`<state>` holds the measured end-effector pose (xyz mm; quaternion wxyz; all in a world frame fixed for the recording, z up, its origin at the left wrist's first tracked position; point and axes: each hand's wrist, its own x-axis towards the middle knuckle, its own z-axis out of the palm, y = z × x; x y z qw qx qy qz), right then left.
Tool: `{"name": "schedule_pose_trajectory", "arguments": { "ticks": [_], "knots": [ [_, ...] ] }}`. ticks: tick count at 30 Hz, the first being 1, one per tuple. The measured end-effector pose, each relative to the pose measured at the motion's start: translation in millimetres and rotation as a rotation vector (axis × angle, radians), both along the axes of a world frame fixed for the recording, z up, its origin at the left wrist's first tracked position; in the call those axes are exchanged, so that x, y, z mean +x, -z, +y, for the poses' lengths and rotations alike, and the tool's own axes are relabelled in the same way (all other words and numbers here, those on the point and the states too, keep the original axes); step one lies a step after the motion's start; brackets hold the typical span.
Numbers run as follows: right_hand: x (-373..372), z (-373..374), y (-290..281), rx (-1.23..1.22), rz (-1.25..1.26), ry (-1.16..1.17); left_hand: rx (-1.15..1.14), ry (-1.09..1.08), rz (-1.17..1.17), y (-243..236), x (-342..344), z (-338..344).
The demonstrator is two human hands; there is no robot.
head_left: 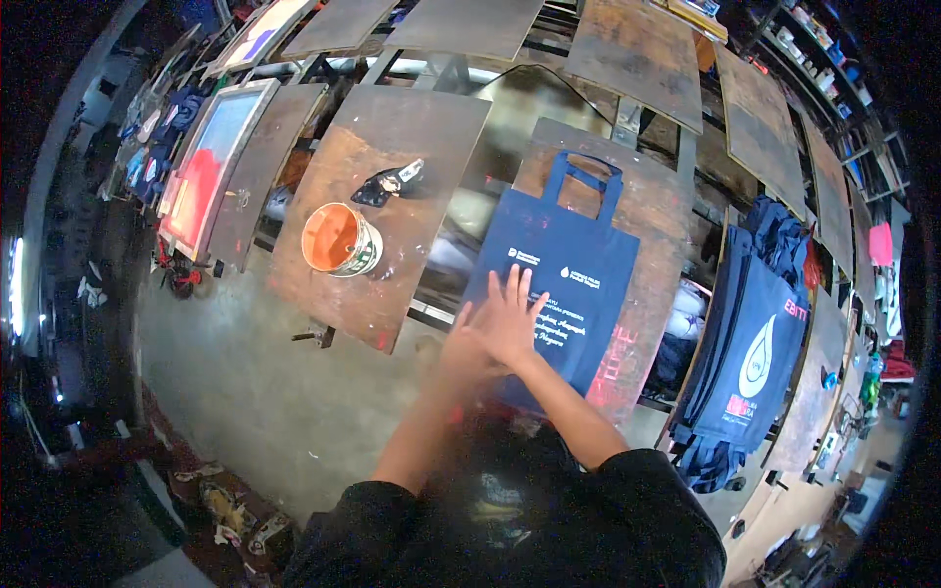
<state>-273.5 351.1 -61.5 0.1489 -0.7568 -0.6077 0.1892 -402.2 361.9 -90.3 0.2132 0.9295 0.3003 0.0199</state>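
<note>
A navy tote bag [603, 274] with white printing and two handles lies flat on a wooden board [657, 196] in front of me. My right hand [512, 318] rests on the bag's lower left part, fingers spread. My left hand [469, 348] is at the bag's left edge, blurred and partly behind my right hand; I cannot make out its fingers clearly.
On the left board sit a bucket [371, 253] with orange inside and a dark patterned item [377, 191]. A framed screen [201, 196] stands further left. A stack of navy bags [740, 333] lies at the right. More boards [637, 59] run behind; shelves [818, 59] stand back right.
</note>
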Motion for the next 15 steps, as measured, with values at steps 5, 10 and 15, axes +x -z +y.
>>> {"name": "schedule_pose_trajectory", "arguments": {
  "ticks": [5,10,15],
  "knots": [
    [8.4,4.7,14.3,0.091,0.018,0.027,0.002,0.035,0.081,-8.8,7.1,1.4],
    [11.4,4.4,19.6,0.038,-0.054,0.084,0.049,-0.006,-0.058,-24.0,8.1,-1.3],
    [6.3,4.7,0.9,-0.042,-0.027,0.033,0.060,-0.015,0.010,-13.8,4.0,-2.0]
  ]
}}
